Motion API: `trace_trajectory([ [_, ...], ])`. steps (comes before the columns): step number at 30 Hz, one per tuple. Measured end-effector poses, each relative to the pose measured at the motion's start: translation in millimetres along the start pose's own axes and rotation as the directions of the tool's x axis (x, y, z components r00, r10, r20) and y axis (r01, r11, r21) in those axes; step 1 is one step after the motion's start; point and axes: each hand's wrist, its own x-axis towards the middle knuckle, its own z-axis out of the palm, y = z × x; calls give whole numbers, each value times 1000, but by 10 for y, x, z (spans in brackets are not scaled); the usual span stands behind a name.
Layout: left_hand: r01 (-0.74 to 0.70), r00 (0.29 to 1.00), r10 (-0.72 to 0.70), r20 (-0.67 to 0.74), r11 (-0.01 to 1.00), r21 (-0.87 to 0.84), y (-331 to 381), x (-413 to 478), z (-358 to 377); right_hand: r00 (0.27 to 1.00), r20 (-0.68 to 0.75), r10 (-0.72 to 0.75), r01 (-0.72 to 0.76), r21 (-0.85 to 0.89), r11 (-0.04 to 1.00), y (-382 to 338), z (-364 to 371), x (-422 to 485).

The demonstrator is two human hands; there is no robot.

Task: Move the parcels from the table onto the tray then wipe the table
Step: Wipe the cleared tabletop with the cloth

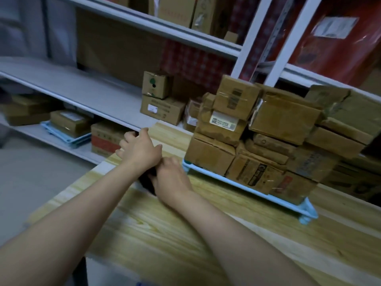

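Several brown cardboard parcels (pixel 266 131) are stacked on a light blue tray (pixel 243 187) at the far right of the wooden table (pixel 185 234). My right hand (pixel 171 178) grips a dark cloth (pixel 147 182) that lies on the table just left of the tray; most of the cloth is hidden under both hands. My left hand (pixel 140 148) hovers with relaxed, spread fingers just above and left of the right hand, near the table's far left edge.
Grey metal shelving (pixel 99 93) runs behind and left of the table, holding more boxes (pixel 162 108). A second blue tray (pixel 68 137) with a box sits on the lower shelf. A white upright post (pixel 249 48) rises behind the stacked tray.
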Motion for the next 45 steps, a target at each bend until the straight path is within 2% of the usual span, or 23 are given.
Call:
trace_trajectory([
  [2,24,999,-24,-38,1000,-3,-83,73,-50,996,59,61,-64,44,997,-61,40,93],
  [5,68,996,-67,-67,998,7,-210,205,-77,932,362,-14,45,-76,996,-179,247,220],
  [7,89,996,-88,-26,995,42,-276,282,-39,900,433,53,-28,-65,998,-176,311,422],
  [11,67,995,-73,68,994,91,-326,458,134,848,455,272,-276,-59,959,-73,273,1021],
  [14,50,991,-64,116,992,118,-221,622,237,809,402,429,-423,-109,900,103,394,1443],
  [16,8,984,-53,171,967,255,-132,764,251,749,349,563,-563,-115,819,230,473,1702],
  [19,-110,973,-11,232,859,500,-64,914,240,603,268,751,-767,-63,638,370,471,1976],
  [21,-162,970,24,240,800,577,-91,1018,241,533,226,815,-833,-28,552,452,491,2145],
  [23,-192,971,59,231,771,607,-151,1070,230,505,197,840,-856,-5,516,563,524,2315],
  [24,-203,971,74,229,764,613,-181,1087,234,507,186,841,-856,-7,518,615,523,2385],
  [26,-223,969,101,226,752,621,-243,1100,249,556,188,809,-817,-54,574,700,532,2492],
  [30,-233,968,114,223,737,634,-274,1097,266,735,197,649,-645,-93,758,643,589,2477],
  [35,-219,972,112,209,763,608,-305,1029,277,814,230,534,-543,-27,839,474,581,2160],
  [37,-157,981,73,182,850,503,-368,981,258,845,252,472,-483,-17,875,425,534,1951],
  [40,-37,988,4,152,975,219,-498,901,212,892,282,352,-367,-2,930,341,505,1556],
  [42,-17,989,7,149,998,66,-541,764,189,916,291,275,-296,27,955,274,476,1271],
  [45,-115,987,111,117,993,29,-512,391,237,947,282,157,-173,34,984,208,408,833],
])
